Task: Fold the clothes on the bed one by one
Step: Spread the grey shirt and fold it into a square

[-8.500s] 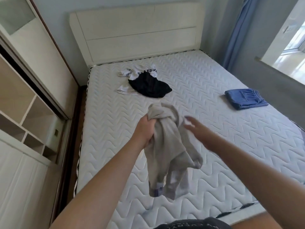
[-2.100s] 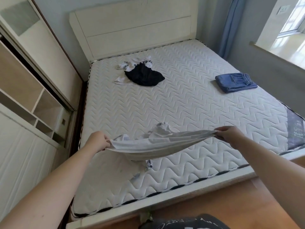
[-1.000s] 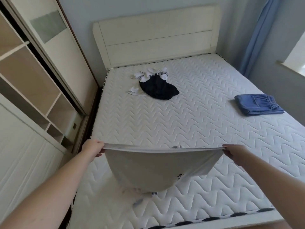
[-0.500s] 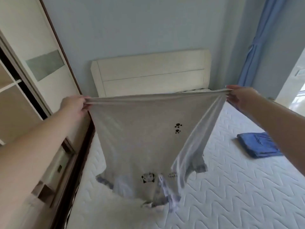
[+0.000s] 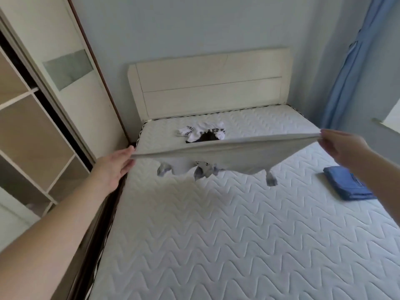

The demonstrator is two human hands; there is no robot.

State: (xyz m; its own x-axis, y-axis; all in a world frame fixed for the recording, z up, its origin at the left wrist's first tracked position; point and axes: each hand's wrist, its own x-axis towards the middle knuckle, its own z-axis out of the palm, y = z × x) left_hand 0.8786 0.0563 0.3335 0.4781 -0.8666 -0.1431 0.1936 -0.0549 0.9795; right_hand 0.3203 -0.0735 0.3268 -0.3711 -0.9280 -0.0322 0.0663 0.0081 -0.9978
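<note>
A light grey T-shirt (image 5: pixel 227 154) is stretched almost flat in the air above the white quilted mattress (image 5: pixel 227 234). My left hand (image 5: pixel 114 165) pinches one corner of its hem and my right hand (image 5: pixel 344 148) pinches the other. The sleeves and collar flap at the far side. Behind it, near the headboard, lies a crumpled white garment with black lettering (image 5: pixel 201 132) and a black garment (image 5: pixel 207 137), partly hidden by the shirt. A folded blue garment (image 5: pixel 346 186) rests at the bed's right side.
A cream headboard (image 5: pixel 210 83) stands against the pale blue wall. An open wardrobe with shelves (image 5: pixel 32 126) lines the left side, close to the bed. A blue curtain (image 5: pixel 355 61) hangs at the right, by a window sill.
The shirt hung down from raised hands half a second ago. It has swung forward and up, now billowing nearly level over the mattress, and both hands have dropped lower.
</note>
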